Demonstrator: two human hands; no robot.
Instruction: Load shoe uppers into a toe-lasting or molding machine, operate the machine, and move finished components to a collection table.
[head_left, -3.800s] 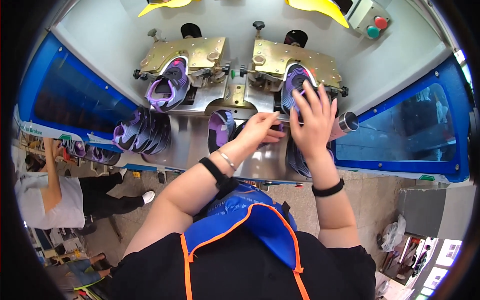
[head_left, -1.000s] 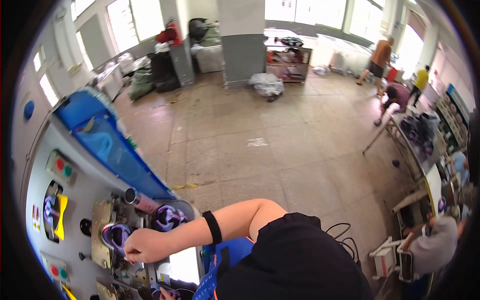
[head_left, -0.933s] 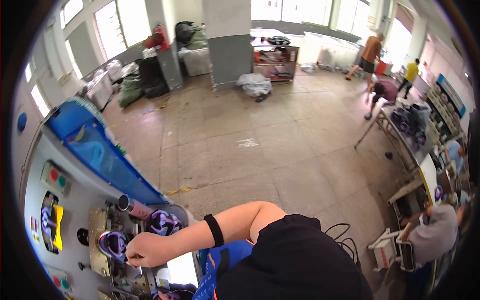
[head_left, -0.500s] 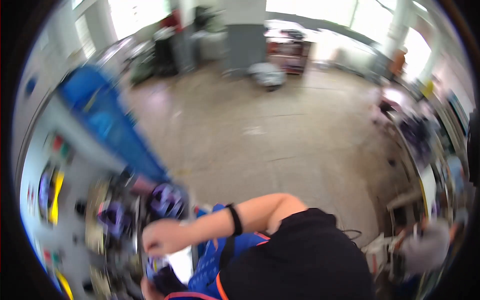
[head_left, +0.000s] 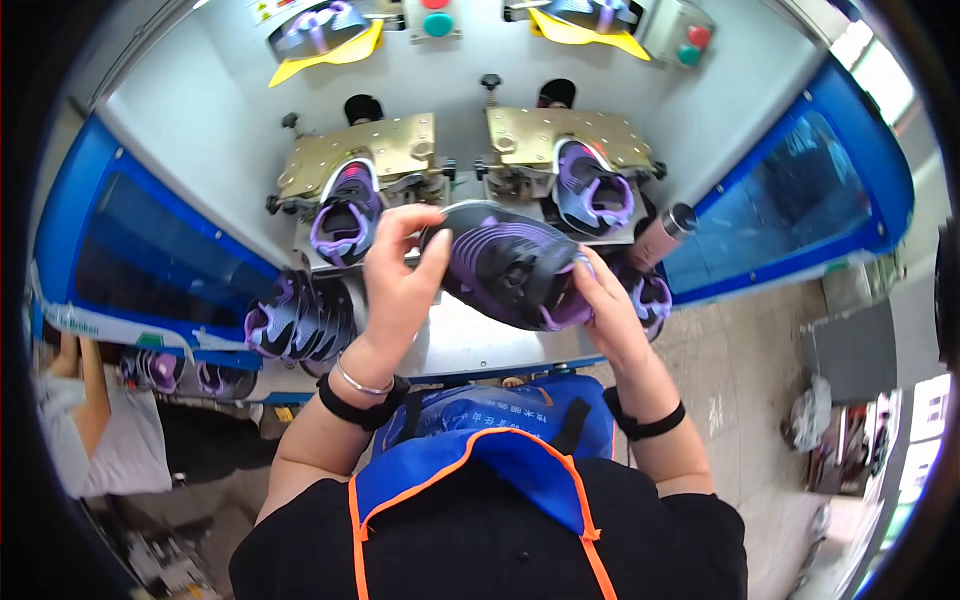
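A black and purple shoe upper (head_left: 512, 268) is held up in front of me, tilted, with its toe toward the left. My left hand (head_left: 400, 275) grips the toe end between thumb and fingers. At the ankle opening, my right hand (head_left: 612, 308) has its thumb on top, while its other fingers are mostly hidden. Behind it, a similar shoe upper (head_left: 348, 215) sits at the left brass-coloured plate (head_left: 385, 150) of a machine. Another shoe upper (head_left: 590, 190) sits at the right plate (head_left: 555, 135).
Several shoe uppers (head_left: 300, 318) are bunched on the left of the metal ledge (head_left: 480, 340). A pink bottle (head_left: 665, 235) stands at the right. Blue-framed panels (head_left: 790, 200) flank the machine. Another person's arm (head_left: 95, 390) shows at far left. Red and green buttons (head_left: 437, 22) are above.
The view has swung from the open floor to face the machine. My right arm no longer reaches across to the left; both hands now hold the shoe upper before me.
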